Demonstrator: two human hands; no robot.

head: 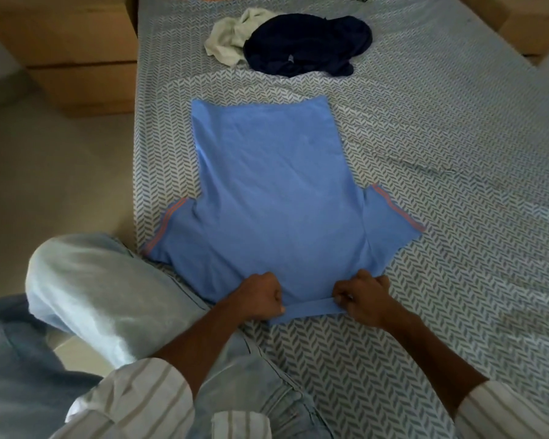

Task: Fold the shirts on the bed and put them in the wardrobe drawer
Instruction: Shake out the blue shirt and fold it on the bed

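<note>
Blue shirt [276, 191] lay flat on the bed [441, 153], collar end nearest. Left hand [260, 294] and right hand [362, 299] each pinched the collar edge. Risk: uneven pull would skew it, bunching sleeves.

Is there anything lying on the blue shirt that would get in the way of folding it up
Nothing visible does. The blue shirt lies flat and bare, both hands gripping its near edge. The navy garment and white garment sit apart, beyond its far edge.
</note>
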